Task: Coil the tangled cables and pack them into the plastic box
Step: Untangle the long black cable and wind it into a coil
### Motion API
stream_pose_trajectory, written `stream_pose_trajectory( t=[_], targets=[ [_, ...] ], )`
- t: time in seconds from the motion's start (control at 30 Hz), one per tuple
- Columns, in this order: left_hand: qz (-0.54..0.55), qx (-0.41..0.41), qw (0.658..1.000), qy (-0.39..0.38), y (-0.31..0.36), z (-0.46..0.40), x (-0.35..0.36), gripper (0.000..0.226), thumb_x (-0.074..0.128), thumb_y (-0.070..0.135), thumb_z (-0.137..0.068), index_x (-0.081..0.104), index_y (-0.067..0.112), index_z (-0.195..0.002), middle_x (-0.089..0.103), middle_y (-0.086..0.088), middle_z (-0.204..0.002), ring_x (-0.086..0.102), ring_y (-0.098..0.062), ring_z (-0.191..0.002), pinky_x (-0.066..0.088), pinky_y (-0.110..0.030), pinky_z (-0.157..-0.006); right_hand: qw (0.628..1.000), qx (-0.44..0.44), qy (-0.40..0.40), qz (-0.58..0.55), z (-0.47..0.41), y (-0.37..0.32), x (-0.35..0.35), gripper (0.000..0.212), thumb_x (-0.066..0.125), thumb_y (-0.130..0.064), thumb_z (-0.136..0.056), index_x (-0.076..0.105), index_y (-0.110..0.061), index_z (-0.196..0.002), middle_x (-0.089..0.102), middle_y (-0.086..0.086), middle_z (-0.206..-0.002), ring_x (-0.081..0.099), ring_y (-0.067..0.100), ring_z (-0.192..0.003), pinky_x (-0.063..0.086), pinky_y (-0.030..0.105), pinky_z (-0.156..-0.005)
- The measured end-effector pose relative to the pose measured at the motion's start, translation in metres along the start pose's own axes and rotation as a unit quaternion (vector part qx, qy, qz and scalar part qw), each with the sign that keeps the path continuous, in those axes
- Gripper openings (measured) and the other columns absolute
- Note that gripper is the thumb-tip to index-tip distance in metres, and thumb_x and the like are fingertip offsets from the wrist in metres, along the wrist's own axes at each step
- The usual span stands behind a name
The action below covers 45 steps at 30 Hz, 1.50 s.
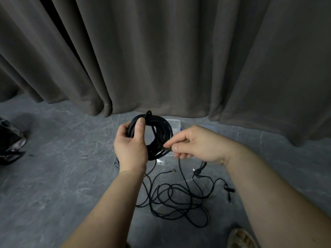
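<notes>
Black coiled cable (157, 133) is held upright above the floor, the left hand (131, 147) wrapped round its nine o'clock side, thumb across the loops. Right hand (197, 144) pinches a strand at four o'clock. Behind, a clear plastic box (174, 123) is mostly hidden, contents unclear. Loose cable (175, 199) lies tangled at six o'clock on the grey floor (62, 176).

left hand (129, 149) grips black coil (157, 133) | right hand (195, 144) pinches cable end (166, 148)
</notes>
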<state>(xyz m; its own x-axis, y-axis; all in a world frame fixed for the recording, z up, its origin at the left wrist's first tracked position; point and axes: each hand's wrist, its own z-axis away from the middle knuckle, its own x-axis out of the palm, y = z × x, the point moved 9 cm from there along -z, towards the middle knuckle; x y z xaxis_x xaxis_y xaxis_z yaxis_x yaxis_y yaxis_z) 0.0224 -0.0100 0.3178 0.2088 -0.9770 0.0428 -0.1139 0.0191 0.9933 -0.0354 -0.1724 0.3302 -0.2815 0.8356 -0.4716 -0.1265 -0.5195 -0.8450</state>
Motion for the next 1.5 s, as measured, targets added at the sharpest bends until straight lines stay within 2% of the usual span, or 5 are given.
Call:
stream_pose_trajectory(
  t=[0.2, 0.43, 0.8, 1.3, 1.5],
  targets=[
    [0.000, 0.002, 0.997, -0.076, 0.005, 0.007, 0.018, 0.014, 0.064, 0.035, -0.090, 0.061, 0.023, -0.083, 0.060, 0.017, -0.062, 0.054, -0.003, -0.061, 0.045, -0.026, -0.067, 0.939, -0.127, 0.318, -0.042, 0.009, -0.014, -0.056, 0.016, 0.066, -0.012, -0.087, 0.069, -0.027, -0.089, 0.066, -0.013, -0.089, 0.063, 0.003, -0.080, 0.051, 0.021, -0.079],
    [0.007, -0.001, 0.987, -0.160, 0.006, 0.016, 0.035, 0.006, 0.061, 0.024, -0.092, 0.065, 0.022, -0.088, 0.061, 0.017, -0.061, 0.051, 0.002, -0.055, 0.040, -0.021, -0.063, 0.935, -0.165, 0.314, -0.019, -0.001, -0.015, -0.045, 0.022, 0.067, -0.013, -0.083, 0.074, -0.018, -0.103, 0.068, -0.005, -0.096, 0.068, 0.013, -0.087, 0.055, 0.043, -0.085],
    [-0.017, -0.032, 0.973, -0.226, 0.003, 0.024, 0.046, 0.020, 0.053, 0.028, -0.096, 0.067, 0.022, -0.109, 0.061, 0.019, -0.063, 0.054, 0.005, -0.061, 0.042, -0.016, -0.071, 0.939, -0.172, 0.292, 0.065, 0.002, -0.019, -0.041, 0.011, 0.066, -0.012, -0.087, 0.071, -0.017, -0.094, 0.054, -0.015, -0.088, 0.058, 0.005, -0.080, 0.049, 0.026, -0.078],
    [-0.018, -0.027, 0.942, -0.333, 0.006, 0.035, 0.057, 0.020, 0.058, 0.015, -0.093, 0.060, 0.018, -0.113, 0.062, 0.022, -0.061, 0.057, 0.008, -0.061, 0.044, -0.007, -0.065, 0.919, -0.105, 0.372, 0.081, 0.003, -0.012, -0.047, 0.009, 0.057, -0.022, -0.093, 0.066, -0.020, -0.094, 0.065, -0.010, -0.092, 0.062, 0.013, -0.087, 0.049, 0.036, -0.081],
    [-0.065, -0.011, 0.966, -0.252, 0.008, 0.027, 0.046, 0.027, 0.058, 0.023, -0.094, 0.061, 0.018, -0.120, 0.068, 0.002, -0.081, 0.064, -0.009, -0.071, 0.050, -0.023, -0.081, 0.931, -0.091, 0.352, -0.033, 0.001, -0.002, -0.051, 0.012, 0.068, -0.023, -0.086, 0.060, -0.032, -0.089, 0.067, -0.010, -0.093, 0.066, 0.007, -0.080, 0.055, 0.037, -0.081]
  ],
)
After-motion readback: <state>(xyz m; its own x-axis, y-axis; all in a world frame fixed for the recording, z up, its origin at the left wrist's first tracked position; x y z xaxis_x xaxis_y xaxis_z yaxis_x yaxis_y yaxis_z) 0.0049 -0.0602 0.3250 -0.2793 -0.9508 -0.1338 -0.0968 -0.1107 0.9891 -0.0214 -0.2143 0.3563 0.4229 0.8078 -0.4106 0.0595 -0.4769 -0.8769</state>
